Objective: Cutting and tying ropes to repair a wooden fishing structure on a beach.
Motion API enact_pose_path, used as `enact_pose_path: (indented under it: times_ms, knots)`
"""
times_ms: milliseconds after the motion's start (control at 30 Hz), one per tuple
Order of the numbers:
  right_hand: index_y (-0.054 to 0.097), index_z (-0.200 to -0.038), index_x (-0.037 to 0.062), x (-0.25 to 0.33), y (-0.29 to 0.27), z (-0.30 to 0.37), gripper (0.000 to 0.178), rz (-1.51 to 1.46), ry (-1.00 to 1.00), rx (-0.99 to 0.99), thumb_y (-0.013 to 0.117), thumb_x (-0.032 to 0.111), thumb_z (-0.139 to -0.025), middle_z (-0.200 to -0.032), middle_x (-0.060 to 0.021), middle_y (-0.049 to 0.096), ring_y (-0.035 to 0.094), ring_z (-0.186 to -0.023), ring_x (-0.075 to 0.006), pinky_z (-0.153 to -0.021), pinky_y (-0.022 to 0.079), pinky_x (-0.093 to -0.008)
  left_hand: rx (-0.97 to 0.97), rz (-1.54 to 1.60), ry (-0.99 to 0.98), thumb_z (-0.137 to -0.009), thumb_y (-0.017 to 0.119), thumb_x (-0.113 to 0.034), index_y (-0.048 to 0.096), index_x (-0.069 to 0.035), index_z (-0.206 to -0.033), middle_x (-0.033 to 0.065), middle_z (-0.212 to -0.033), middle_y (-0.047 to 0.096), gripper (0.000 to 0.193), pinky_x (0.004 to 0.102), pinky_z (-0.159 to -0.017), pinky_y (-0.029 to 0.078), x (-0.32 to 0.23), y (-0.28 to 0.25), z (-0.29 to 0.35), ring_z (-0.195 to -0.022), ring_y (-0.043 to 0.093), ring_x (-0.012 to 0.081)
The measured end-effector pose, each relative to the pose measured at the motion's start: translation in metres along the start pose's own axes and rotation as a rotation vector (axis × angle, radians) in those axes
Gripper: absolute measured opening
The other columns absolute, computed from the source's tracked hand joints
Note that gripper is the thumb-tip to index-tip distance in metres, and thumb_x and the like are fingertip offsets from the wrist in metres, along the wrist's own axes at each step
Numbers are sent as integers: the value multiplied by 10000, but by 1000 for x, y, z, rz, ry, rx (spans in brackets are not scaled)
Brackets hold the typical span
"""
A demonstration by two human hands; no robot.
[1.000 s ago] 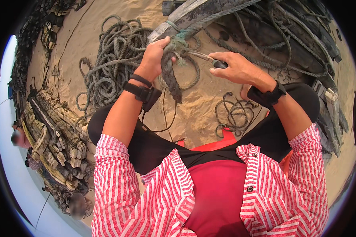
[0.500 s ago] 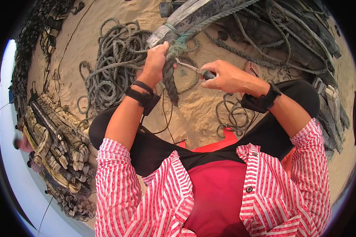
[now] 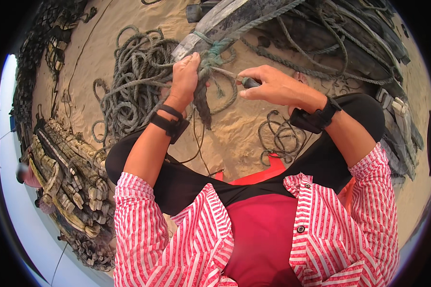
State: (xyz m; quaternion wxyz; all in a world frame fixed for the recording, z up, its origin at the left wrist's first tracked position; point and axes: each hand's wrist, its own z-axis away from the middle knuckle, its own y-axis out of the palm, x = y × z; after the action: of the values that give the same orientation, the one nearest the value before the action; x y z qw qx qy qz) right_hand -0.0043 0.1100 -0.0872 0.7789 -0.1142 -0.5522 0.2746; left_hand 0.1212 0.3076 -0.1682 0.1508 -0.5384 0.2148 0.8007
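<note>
My left hand [image 3: 185,79] is closed around a thick grey-green rope [image 3: 202,107], whose frayed-looking tail hangs down over the sand. Just above it, a teal lashing [image 3: 212,53] joins the rope to the end of a long weathered grey beam [image 3: 201,42]. In my right hand [image 3: 275,86] is a spike-like tool [image 3: 250,82] with a dark handle, gripped between thumb and fingers. Its slim shank points left and meets the rope beside my left hand; the tip is hidden at the strands. A thin green strand dangles under the shank.
A big heap of coiled rope [image 3: 134,79] lies on sand to the left. Netting with floats [image 3: 69,177] is piled farther left. Dark beams draped with rope [image 3: 316,40] fill the upper right. A thin cord tangle [image 3: 280,138] lies near my right knee, by something red [image 3: 261,176].
The view has shifted slightly. My right hand still holds the tool at the rope, its fingers a little more extended and the shank lying flatter. My left hand keeps its hold.
</note>
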Motion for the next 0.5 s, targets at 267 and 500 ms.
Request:
enact_pose_path:
  times_ms: [267,500]
  knots:
    - [615,-1103,53,-8,7,-7,254,-462,326,218,618,238,-929,-762,16,559,513,-652,-59,-523,387,-222,-22,32,66,-1045,476,-266,623,-35,-950,24,-824,659,290,259,-467,512,0,5,4,-617,595,91]
    - [601,-937,63,-13,31,-11,213,-720,199,109,658,268,-924,-701,10,533,502,-568,-72,-449,396,-240,-40,47,158,-1047,471,-256,609,-32,-912,2,-774,600,295,269,-466,515,3,12,5,-603,551,80]
